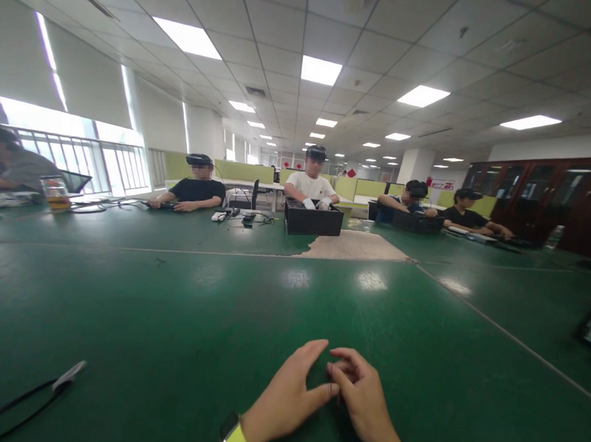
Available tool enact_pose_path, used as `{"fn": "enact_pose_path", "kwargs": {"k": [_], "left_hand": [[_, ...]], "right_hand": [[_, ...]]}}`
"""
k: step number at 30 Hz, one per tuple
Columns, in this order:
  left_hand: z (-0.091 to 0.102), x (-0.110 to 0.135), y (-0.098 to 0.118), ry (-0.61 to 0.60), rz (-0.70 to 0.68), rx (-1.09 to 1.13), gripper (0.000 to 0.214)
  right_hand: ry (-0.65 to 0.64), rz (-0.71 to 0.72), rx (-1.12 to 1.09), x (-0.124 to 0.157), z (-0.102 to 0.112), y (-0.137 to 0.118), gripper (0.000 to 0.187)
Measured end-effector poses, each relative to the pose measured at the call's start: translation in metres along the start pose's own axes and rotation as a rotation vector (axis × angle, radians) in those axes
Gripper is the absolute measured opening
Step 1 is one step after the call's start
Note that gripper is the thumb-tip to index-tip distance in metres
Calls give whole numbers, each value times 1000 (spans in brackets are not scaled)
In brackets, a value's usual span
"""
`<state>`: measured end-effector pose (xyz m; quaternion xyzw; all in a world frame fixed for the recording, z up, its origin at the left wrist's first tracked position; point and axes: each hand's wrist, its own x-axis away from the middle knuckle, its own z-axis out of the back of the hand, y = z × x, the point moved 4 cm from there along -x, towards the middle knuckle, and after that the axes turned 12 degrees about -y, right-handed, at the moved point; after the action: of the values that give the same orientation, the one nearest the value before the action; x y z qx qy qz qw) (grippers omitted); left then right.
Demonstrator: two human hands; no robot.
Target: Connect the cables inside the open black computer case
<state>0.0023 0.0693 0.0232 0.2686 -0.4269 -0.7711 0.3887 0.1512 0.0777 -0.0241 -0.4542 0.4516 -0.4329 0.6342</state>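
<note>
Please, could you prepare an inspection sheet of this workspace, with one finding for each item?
Surface: glossy green tabletop with a pale seam; ragged beige patch on its far part.
Job's things: possibly a thin dark strand at the right hand; too small to be certain.
Clutter: black rectangular box at the far side.
Hands: left hand open; right hand has curled fingers; whether they touch is unclear.
Cables: black cable with a white tag, near left.
Surroundings: several people beyond the tabletop, dark wooden cabinets at right, pale window blinds at left.
</note>
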Motion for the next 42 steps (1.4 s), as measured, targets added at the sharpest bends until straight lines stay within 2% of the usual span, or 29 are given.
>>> {"fn": "enact_pose_path", "kwargs": {"k": [3, 6, 9, 11, 14, 16, 20, 24, 28, 32, 36, 42], "left_hand": [[-9, 0, 1, -49, -4, -24, 52], [-8, -2, 1, -16, 13, 27, 40], [-4, -4, 2, -5, 15, 144, 40], [0, -5, 4, 37, -3, 148, 36], [7, -4, 6, 139, -55, 73, 18], [10, -5, 3, 171, -41, 113, 14], [12, -8, -4, 205, 26, 302, 18], [11, -10, -5, 219, 57, 388, 21], [9, -13, -11, 217, 99, 508, 38], [8, -15, -18, 236, 135, 630, 42], [9, -12, -15, 239, 131, 731, 40], [14, -7, -7, 287, 99, 732, 67]], "right_hand": [[10, 27, -47, 1, -1, -5, 27], [24, 31, 7, 2, -1, -8, 28], [28, 30, 64, 3, -1, -10, 29], [14, 40, 79, 3, -3, -11, 28], [-17, 59, 113, 4, -7, -11, 28], [-23, 65, 131, 4, -7, -9, 27], [28, 51, 77, 3, -4, -4, 25], [53, 53, 45, 2, -2, -1, 28], [52, 70, 108, 3, -2, -4, 23], [16, 86, 144, 5, -6, -11, 23], [-42, 104, 173, 7, -12, -19, 29], [-12, 65, 139, 14, -11, -21, 33]]}}
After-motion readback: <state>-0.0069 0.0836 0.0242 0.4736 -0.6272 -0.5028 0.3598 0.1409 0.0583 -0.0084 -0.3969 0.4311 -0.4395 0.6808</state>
